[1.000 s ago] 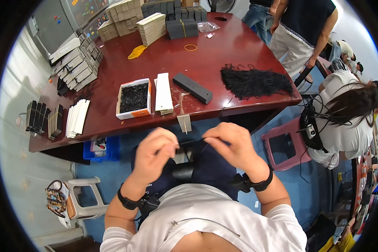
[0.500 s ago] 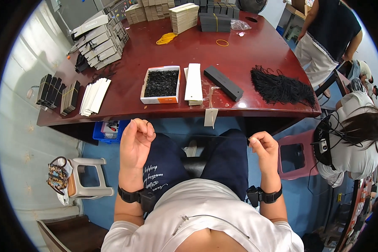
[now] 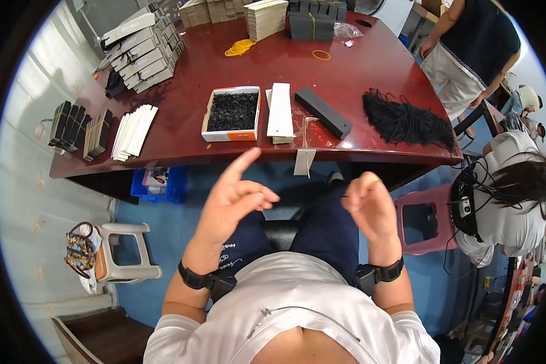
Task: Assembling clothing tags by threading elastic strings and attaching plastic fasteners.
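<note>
My left hand (image 3: 233, 203) is raised over my lap, index finger stretched toward the table edge, thumb and other fingers curled together. What they pinch, if anything, is too small to make out. Across from it, my right hand (image 3: 370, 206) is closed, fingertips bunched, with a small dark bit of thin black cord showing at the tips. Beyond them on the table stand an open box of small black pieces (image 3: 232, 112), a stack of white strips (image 3: 280, 112) and a long black box (image 3: 323, 113). A bundle of black cords (image 3: 403, 118) lies to the right.
A pale tag (image 3: 304, 162) hangs from the table's (image 3: 224, 155) front edge. White strips (image 3: 133, 133), banded dark bundles (image 3: 97, 134) and stacked grey boxes (image 3: 142, 54) are on the left, with yellow rubber bands (image 3: 240, 48) farther back. Beside a pink stool (image 3: 423, 221) sits another person.
My left hand has moved right and its index finger has straightened out. The right hand has turned and shifted slightly left, so the hands are closer together. The view has shifted a little.
</note>
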`<action>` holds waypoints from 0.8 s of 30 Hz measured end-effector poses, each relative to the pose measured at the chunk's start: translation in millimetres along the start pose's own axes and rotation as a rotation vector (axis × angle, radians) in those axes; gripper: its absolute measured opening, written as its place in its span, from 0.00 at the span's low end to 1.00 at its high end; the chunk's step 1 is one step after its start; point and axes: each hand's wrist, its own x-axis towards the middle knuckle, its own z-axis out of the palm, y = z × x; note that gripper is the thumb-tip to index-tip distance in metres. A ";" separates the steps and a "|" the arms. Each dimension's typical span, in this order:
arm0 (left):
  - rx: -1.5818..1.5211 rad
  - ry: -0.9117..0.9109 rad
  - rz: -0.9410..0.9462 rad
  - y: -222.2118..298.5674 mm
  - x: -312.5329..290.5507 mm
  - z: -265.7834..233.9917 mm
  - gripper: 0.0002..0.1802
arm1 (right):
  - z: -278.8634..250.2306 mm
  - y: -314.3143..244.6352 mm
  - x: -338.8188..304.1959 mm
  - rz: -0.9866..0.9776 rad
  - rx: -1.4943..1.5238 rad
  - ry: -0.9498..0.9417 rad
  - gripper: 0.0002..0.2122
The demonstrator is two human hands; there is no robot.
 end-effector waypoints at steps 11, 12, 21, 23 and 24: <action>0.035 -0.123 -0.115 -36.0 14.5 13.8 0.10 | 21.8 31.9 12.5 0.193 -0.307 0.004 0.07; 0.033 -0.085 -0.067 -38.8 14.6 15.8 0.09 | 21.7 34.8 12.2 0.197 -0.306 0.005 0.07; -0.095 0.001 0.000 -58.6 14.0 32.2 0.09 | 33.4 44.3 12.9 0.182 -0.275 0.063 0.14; -0.122 -0.016 0.037 -60.3 14.2 34.0 0.09 | 34.2 45.4 12.0 0.180 -0.273 0.071 0.15; -0.169 -0.018 0.027 -61.0 14.2 35.0 0.09 | 34.3 45.7 11.9 0.174 -0.270 0.080 0.15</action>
